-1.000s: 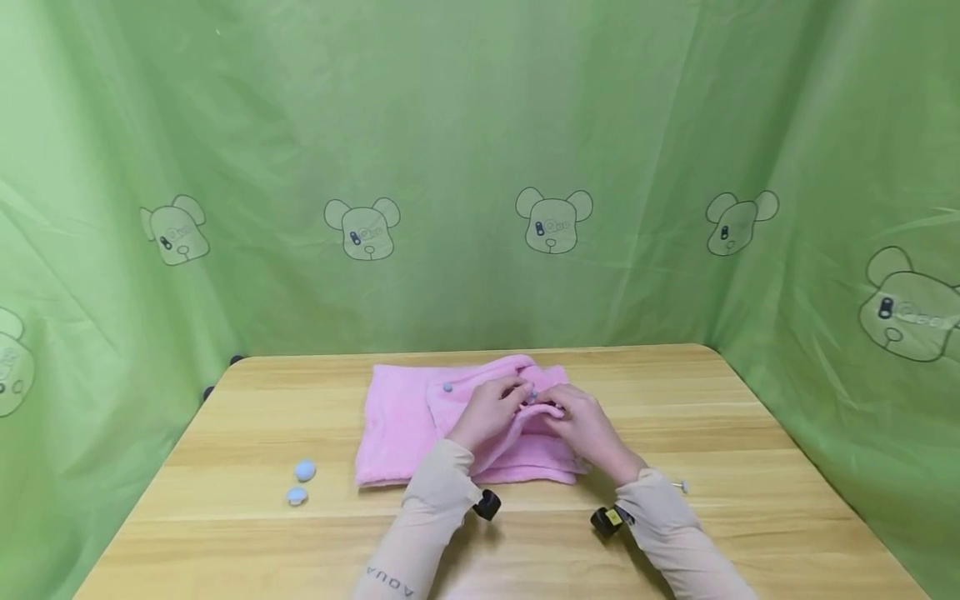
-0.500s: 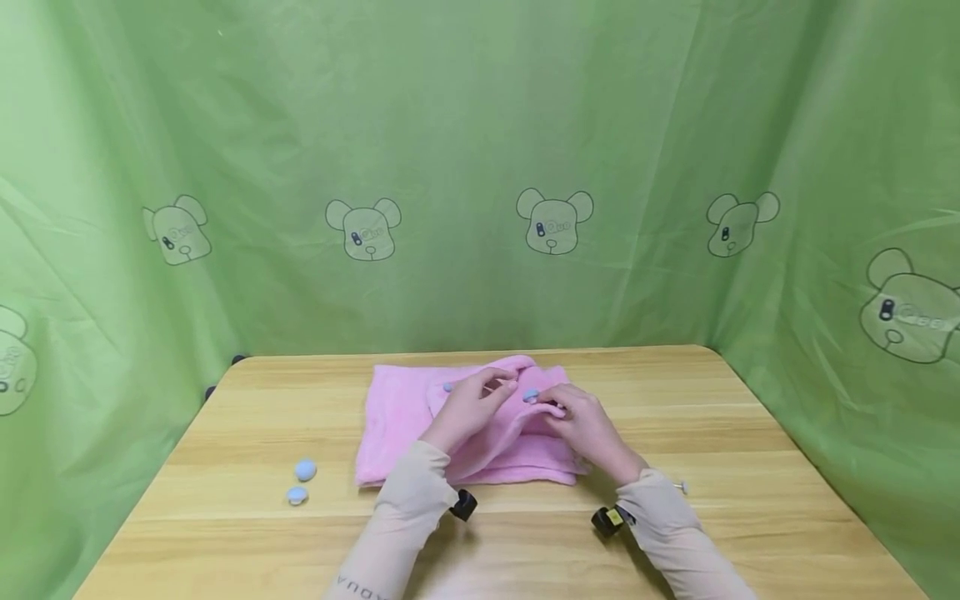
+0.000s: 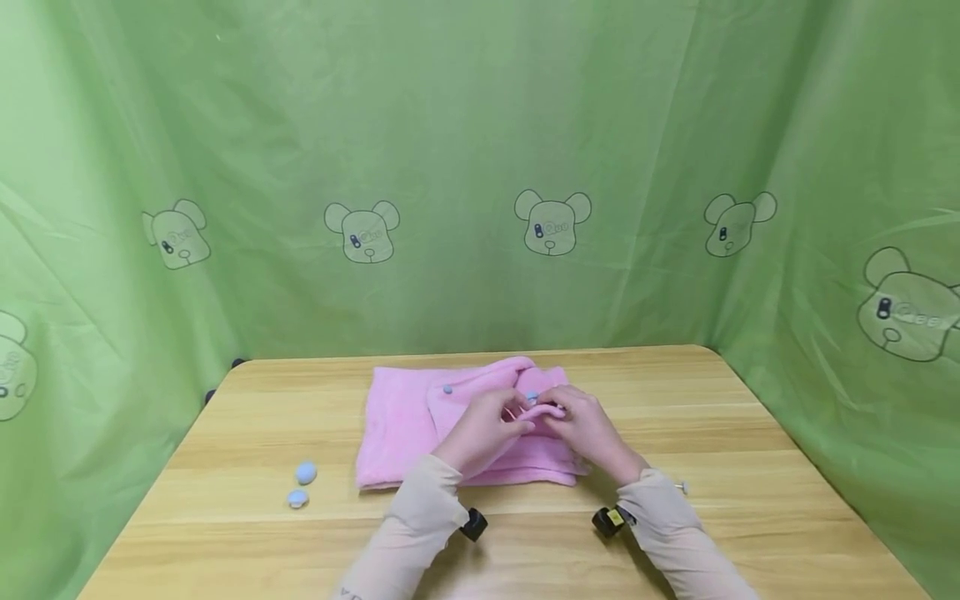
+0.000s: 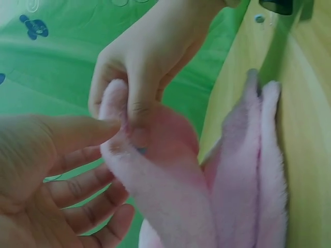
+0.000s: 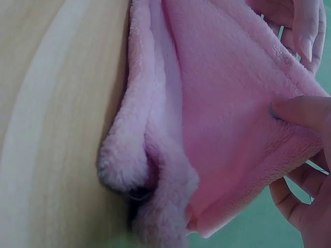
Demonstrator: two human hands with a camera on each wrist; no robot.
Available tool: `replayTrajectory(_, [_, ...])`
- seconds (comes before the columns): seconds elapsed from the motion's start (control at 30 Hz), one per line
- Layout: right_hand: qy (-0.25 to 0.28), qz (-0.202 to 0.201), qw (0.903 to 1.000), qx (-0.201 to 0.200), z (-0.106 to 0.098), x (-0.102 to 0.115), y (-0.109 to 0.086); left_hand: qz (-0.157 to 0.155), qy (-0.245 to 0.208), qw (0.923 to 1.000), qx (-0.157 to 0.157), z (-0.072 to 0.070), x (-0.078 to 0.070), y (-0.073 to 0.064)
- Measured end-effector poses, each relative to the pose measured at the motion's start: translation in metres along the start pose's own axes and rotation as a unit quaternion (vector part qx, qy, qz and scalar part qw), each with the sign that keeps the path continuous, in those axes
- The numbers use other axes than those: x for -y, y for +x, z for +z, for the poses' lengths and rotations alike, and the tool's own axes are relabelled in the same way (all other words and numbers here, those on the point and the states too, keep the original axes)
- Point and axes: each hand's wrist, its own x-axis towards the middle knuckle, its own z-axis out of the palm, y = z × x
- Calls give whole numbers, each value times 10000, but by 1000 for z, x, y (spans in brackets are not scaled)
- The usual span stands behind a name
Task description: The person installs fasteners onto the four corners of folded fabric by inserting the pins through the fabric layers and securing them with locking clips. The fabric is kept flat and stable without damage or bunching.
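Observation:
A pink fleece cloth (image 3: 405, 425) lies folded on the table, one corner lifted between the hands. My right hand (image 3: 581, 421) pinches the raised edge, and its thumb (image 5: 302, 111) lies beside a small blue mushroom-shaped cap (image 3: 532, 397), mostly covered in the right wrist view. My left hand (image 3: 487, 429) meets the same edge from the left: its thumb (image 4: 98, 132) lies on the cloth in the left wrist view, the index fingertip is hidden behind it, and the other fingers are spread. Another blue cap (image 3: 447, 389) sits on the cloth's left fold.
Two loose blue mushroom-shaped caps (image 3: 305, 472) lie on the wooden table (image 3: 225, 533) left of the cloth. A small pin-like piece (image 3: 681, 487) lies beside the right forearm. A green curtain (image 3: 465, 108) with bear prints surrounds the table at the back and sides.
My left hand draws back left from the edge, uncovering the blue cap, then returns to the edge, lower than before. My right hand keeps its place on the cloth.

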Motion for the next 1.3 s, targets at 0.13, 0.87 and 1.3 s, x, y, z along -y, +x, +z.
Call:
replayTrajectory(0.13, [26, 62, 9999, 134, 0, 2, 0, 73, 103, 9997, -204, 5, -2, 0])
replayTrajectory(0.87, [-191, 187, 9993, 274, -44, -2, 3, -347, -511, 9905, -1225, -15, 12, 8])
replayTrajectory(1.3, [-862, 221, 9957, -262, -103, -30, -39, -1566, -2749, 9274, -1998, -44, 62, 16])
